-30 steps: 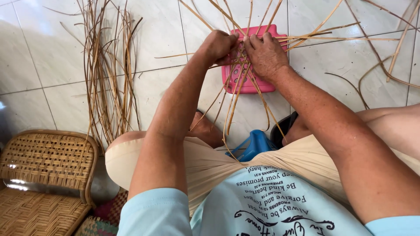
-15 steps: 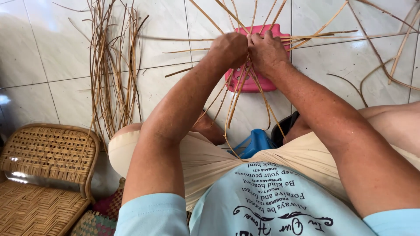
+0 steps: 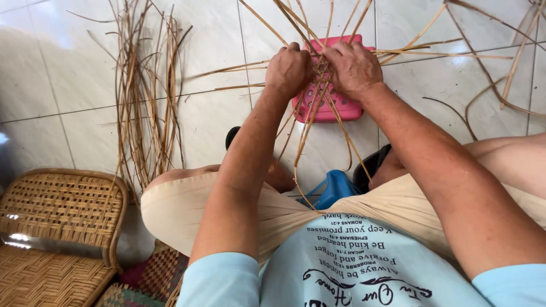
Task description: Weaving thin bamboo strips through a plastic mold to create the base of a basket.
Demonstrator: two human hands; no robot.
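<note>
**Hands close together on crossing cane strips**

Cane strips [image 3: 318, 108] fan out from a knot of crossings held above a pink plastic stool [image 3: 333, 105] on the white tiled floor [image 3: 74, 74]. The left hand [image 3: 289, 69] is curled into a fist around the strips at the crossing, knuckles up. The right hand [image 3: 354, 68] sits just beside it, fingers bent down and pinching the same cluster; the two hands almost touch. Loose ends run up past the top of the frame, out to the right across the tiles, and down toward the person's lap, where several curve between the knees.

A blue object [image 3: 335, 187] shows between the legs, partly hidden by the beige shorts [image 3: 187, 210]. A separate bundle of long loose cane [image 3: 145, 96] lies on the floor well to the left of the hands. At the lower left stands a woven wicker chair [image 3: 57, 222], with a patterned woven mat [image 3: 153, 273] beside it. The person wears a light blue shirt [image 3: 352, 267] with dark lettering.
</note>
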